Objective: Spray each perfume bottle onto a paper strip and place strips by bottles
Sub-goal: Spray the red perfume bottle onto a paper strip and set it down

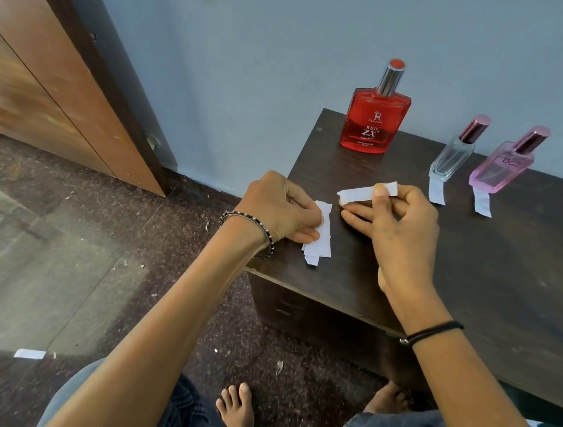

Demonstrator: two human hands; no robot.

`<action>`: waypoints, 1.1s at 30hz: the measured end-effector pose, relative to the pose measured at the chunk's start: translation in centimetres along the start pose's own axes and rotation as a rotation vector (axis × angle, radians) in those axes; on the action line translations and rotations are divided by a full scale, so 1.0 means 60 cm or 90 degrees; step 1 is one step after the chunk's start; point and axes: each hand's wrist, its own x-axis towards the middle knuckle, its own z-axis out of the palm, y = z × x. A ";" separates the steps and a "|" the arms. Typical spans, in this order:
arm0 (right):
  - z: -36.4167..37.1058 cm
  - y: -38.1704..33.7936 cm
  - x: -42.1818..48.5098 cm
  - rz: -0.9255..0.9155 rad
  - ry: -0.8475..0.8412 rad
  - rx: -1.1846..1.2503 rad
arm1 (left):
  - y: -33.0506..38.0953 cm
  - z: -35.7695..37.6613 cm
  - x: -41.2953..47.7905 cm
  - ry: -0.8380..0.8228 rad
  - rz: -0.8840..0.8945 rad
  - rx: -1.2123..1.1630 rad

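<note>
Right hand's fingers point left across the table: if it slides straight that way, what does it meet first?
Probably the stack of paper strips under the left hand; the right hand, pinching one strip, is just beside it. Depth looks similar, though uncertain.

Dim, even light, soft shadows; edges bow outward, detail perhaps slightly soft.

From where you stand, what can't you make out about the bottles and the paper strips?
- Head view: small print under "RED ZX" on the red bottle is too small to read.
- Number of strips in the stack: overlapped, partly under the left hand.
- Whether the strip in the right hand is sprayed: wetness doesn't show.
- Pink bottle label: blurred.
</note>
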 end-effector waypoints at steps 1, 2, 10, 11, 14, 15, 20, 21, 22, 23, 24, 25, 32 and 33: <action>0.000 0.001 -0.003 -0.017 -0.002 -0.015 | 0.000 0.001 -0.001 -0.001 0.004 0.004; 0.000 0.001 -0.005 -0.042 -0.002 -0.030 | 0.002 0.003 -0.003 0.001 0.013 0.001; 0.002 -0.004 -0.012 -0.307 -0.090 -0.209 | 0.042 0.035 -0.002 0.027 0.024 -0.282; 0.002 -0.002 -0.013 -0.314 -0.111 -0.218 | 0.042 0.035 0.000 0.037 0.031 -0.293; 0.000 0.001 -0.012 -0.323 -0.146 -0.244 | 0.032 0.035 0.004 0.067 0.060 -0.285; -0.001 0.000 -0.011 -0.318 -0.147 -0.254 | 0.028 0.034 0.007 0.080 0.065 -0.281; -0.005 -0.013 0.006 -0.247 -0.071 -0.262 | 0.020 0.034 0.016 0.116 0.075 -0.279; -0.004 -0.016 0.013 -0.232 -0.053 -0.267 | 0.021 0.035 0.017 0.120 0.079 -0.273; -0.002 -0.020 0.022 -0.214 -0.040 -0.271 | 0.021 0.036 0.018 0.126 0.080 -0.262; 0.002 -0.023 0.033 -0.197 -0.035 -0.273 | 0.023 0.036 0.018 0.130 0.079 -0.251; 0.007 -0.024 0.047 -0.185 -0.033 -0.273 | 0.023 0.037 0.018 0.134 0.078 -0.245; 0.012 -0.026 0.062 -0.177 -0.030 -0.276 | 0.024 0.037 0.017 0.138 0.078 -0.249; 0.046 -0.043 0.141 -0.184 -0.035 -0.267 | 0.020 0.031 0.017 0.165 0.144 -0.208; 0.046 -0.044 0.148 -0.184 -0.029 -0.265 | 0.020 0.030 0.018 0.163 0.145 -0.205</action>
